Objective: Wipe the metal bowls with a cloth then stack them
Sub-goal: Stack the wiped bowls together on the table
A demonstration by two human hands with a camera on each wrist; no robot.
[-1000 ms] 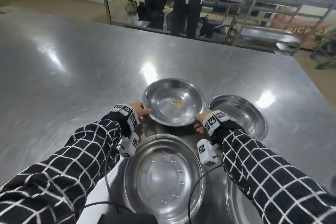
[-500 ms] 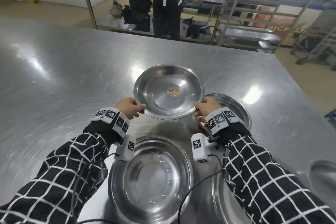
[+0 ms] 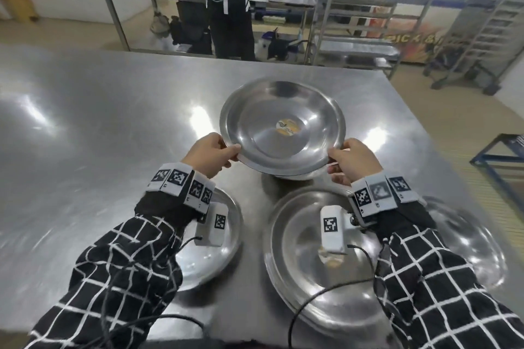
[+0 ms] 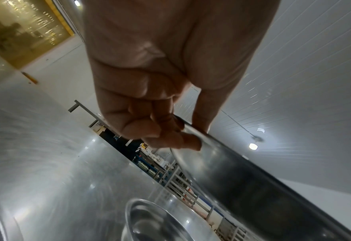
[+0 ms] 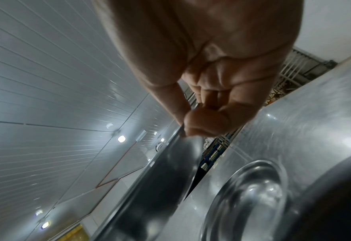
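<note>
Both hands up: left hand [image 3: 208, 154] and right hand [image 3: 354, 160] pinch the stickered metal bowl's [image 3: 283, 127] rim above the table [image 3: 113, 110]. Stacking, I reckon; next, lower it squarely into another bowl [image 3: 300, 269].

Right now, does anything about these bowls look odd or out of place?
Only the round orange-and-white sticker stuck inside the lifted bowl, which the left hand and right hand hold by its rim. No cloth shows.

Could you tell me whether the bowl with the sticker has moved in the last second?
Yes. The bowl has been lifted off the table and now hangs above it, held at its rim by both hands.
</note>
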